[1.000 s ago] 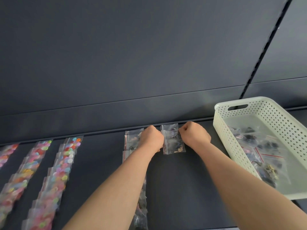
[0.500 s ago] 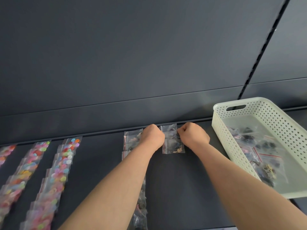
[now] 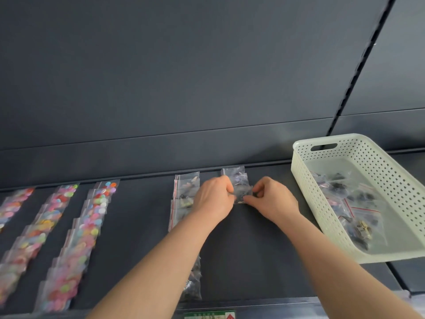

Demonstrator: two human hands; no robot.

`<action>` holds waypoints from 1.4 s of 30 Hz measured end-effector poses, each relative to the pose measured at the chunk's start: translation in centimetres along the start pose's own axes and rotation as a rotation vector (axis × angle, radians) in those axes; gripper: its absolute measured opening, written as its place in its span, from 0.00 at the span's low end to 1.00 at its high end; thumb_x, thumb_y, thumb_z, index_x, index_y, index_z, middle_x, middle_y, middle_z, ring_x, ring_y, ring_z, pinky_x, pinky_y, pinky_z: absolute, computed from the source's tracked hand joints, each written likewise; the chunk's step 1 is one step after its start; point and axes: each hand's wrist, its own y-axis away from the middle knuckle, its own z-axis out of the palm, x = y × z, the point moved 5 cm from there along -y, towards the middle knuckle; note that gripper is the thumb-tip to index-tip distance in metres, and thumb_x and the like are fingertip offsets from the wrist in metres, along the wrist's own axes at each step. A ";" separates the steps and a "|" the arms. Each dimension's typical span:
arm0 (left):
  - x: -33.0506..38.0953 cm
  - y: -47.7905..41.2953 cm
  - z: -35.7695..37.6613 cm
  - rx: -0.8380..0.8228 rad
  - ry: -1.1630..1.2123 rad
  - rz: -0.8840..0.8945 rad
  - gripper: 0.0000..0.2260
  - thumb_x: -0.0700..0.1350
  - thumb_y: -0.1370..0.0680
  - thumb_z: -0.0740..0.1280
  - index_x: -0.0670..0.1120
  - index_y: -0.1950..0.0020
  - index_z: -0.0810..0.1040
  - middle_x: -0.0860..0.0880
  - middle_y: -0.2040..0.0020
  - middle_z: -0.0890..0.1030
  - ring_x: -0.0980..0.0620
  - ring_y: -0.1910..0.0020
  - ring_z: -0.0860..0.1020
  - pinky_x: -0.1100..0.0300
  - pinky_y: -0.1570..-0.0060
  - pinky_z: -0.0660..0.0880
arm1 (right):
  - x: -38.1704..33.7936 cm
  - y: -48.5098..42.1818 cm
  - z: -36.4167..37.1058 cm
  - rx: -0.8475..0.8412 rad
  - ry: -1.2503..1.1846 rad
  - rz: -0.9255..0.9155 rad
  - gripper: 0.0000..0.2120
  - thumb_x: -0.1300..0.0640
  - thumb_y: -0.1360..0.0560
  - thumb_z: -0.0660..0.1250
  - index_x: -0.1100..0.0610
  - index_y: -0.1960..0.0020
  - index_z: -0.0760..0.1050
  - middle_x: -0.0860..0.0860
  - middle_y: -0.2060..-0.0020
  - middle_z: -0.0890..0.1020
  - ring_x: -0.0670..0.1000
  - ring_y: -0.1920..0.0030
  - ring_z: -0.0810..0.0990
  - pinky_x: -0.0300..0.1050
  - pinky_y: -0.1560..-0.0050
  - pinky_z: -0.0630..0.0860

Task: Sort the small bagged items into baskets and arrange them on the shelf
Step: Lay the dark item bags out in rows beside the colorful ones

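A small clear bag of dark bits (image 3: 240, 192) lies on the dark shelf (image 3: 253, 249), overlapping another such bag (image 3: 233, 172) at the back. My left hand (image 3: 215, 199) pinches its left edge and my right hand (image 3: 272, 200) pinches its lower right corner. Just left of them a row of similar dark-filled bags (image 3: 185, 194) runs toward me, partly hidden by my left forearm. A cream perforated basket (image 3: 368, 153) on the right holds several more bags (image 3: 351, 203).
Rows of bags with colourful round pieces (image 3: 76, 233) lie along the shelf's left part. The dark back panel (image 3: 207, 77) rises right behind the bags. A green label (image 3: 209, 315) shows on the shelf's front edge.
Both hands have slid a little toward me along the bag, uncovering the back bag. Their fingers now pinch the front bag's lower edges instead of pressing its sides.
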 end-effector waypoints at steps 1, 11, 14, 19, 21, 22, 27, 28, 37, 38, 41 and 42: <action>0.0 0.3 0.5 -0.025 -0.026 0.001 0.07 0.45 0.24 0.69 0.51 0.46 0.78 0.50 0.46 0.81 0.48 0.44 0.78 0.54 0.47 0.75 | 0.0 0.3 0.2 -0.008 0.021 -0.024 0.12 0.43 0.33 0.71 0.47 0.56 0.72 0.43 0.58 0.78 0.47 0.56 0.77 0.42 0.60 0.69; 0.0 1.1 1.0 0.003 -0.002 -0.071 0.09 0.45 0.22 0.67 0.50 0.42 0.77 0.50 0.43 0.81 0.48 0.43 0.77 0.53 0.46 0.76 | -0.9 0.4 0.1 0.012 0.070 -0.104 0.05 0.49 0.28 0.69 0.46 0.59 0.73 0.45 0.53 0.78 0.49 0.52 0.78 0.42 0.58 0.70; 1.2 1.2 -0.1 0.056 0.042 -0.055 0.08 0.44 0.22 0.67 0.49 0.43 0.78 0.50 0.43 0.81 0.48 0.42 0.77 0.55 0.46 0.75 | -1.1 1.0 -1.3 0.047 0.076 -0.157 0.02 0.52 0.28 0.68 0.47 0.57 0.75 0.46 0.54 0.78 0.50 0.51 0.78 0.43 0.56 0.72; 7.2 1.7 -1.4 0.077 0.190 0.073 0.05 0.45 0.22 0.67 0.52 0.47 0.78 0.55 0.51 0.81 0.50 0.47 0.78 0.54 0.48 0.76 | -0.3 2.9 -8.0 0.285 0.178 -0.249 0.06 0.53 0.24 0.62 0.48 0.49 0.77 0.46 0.52 0.78 0.51 0.48 0.76 0.45 0.58 0.73; 10.5 2.3 -0.8 0.062 0.248 0.139 0.04 0.46 0.22 0.67 0.52 0.48 0.78 0.55 0.51 0.81 0.52 0.48 0.78 0.54 0.49 0.76 | 1.9 3.4 -10.7 0.366 0.193 -0.224 0.07 0.53 0.23 0.62 0.48 0.48 0.78 0.46 0.52 0.79 0.51 0.48 0.76 0.45 0.59 0.73; 12.0 2.5 -0.3 0.050 0.258 0.168 0.05 0.47 0.23 0.67 0.51 0.48 0.79 0.55 0.51 0.82 0.52 0.48 0.78 0.55 0.49 0.76 | 3.3 3.5 -11.7 0.372 0.198 -0.202 0.08 0.53 0.23 0.62 0.48 0.47 0.78 0.46 0.52 0.79 0.51 0.48 0.77 0.45 0.58 0.74; 16.1 3.7 3.4 -0.017 0.221 0.205 0.06 0.48 0.23 0.67 0.51 0.46 0.78 0.54 0.50 0.80 0.51 0.48 0.78 0.54 0.47 0.76 | 10.4 3.9 -14.2 0.329 0.267 -0.060 0.10 0.55 0.22 0.59 0.48 0.50 0.79 0.46 0.54 0.81 0.50 0.56 0.78 0.44 0.60 0.74; 16.4 3.8 3.8 -0.011 0.227 0.194 0.06 0.47 0.22 0.67 0.51 0.46 0.78 0.53 0.49 0.80 0.51 0.48 0.78 0.53 0.47 0.76 | 11.3 4.1 -14.3 0.307 0.266 -0.043 0.10 0.56 0.22 0.59 0.48 0.50 0.79 0.45 0.54 0.81 0.49 0.56 0.78 0.44 0.59 0.76; 18.3 4.1 5.1 0.049 0.272 0.119 0.05 0.46 0.21 0.65 0.49 0.47 0.78 0.52 0.49 0.81 0.52 0.48 0.78 0.53 0.47 0.77 | 12.6 2.9 -14.1 0.070 0.258 -0.162 0.10 0.50 0.27 0.71 0.46 0.46 0.78 0.43 0.52 0.81 0.45 0.55 0.76 0.41 0.54 0.76; 18.3 4.1 5.1 0.055 0.272 0.113 0.05 0.46 0.21 0.65 0.49 0.47 0.78 0.53 0.49 0.81 0.52 0.48 0.78 0.53 0.47 0.77 | 12.4 2.6 -13.7 0.035 0.278 -0.181 0.12 0.50 0.28 0.71 0.47 0.45 0.78 0.44 0.50 0.80 0.45 0.54 0.76 0.42 0.53 0.76; 18.3 4.3 5.1 0.064 0.279 0.092 0.04 0.46 0.21 0.65 0.51 0.49 0.78 0.53 0.49 0.81 0.52 0.48 0.78 0.53 0.47 0.77 | 12.1 2.0 -12.9 0.016 0.321 -0.174 0.08 0.50 0.26 0.69 0.44 0.47 0.80 0.45 0.48 0.79 0.47 0.52 0.78 0.43 0.51 0.76; 18.3 4.4 5.1 0.065 0.280 0.084 0.04 0.46 0.21 0.65 0.51 0.49 0.78 0.53 0.49 0.81 0.52 0.49 0.78 0.52 0.47 0.77 | 12.3 1.9 -12.9 0.039 0.317 -0.164 0.05 0.51 0.26 0.68 0.44 0.51 0.80 0.44 0.50 0.80 0.47 0.53 0.78 0.43 0.54 0.76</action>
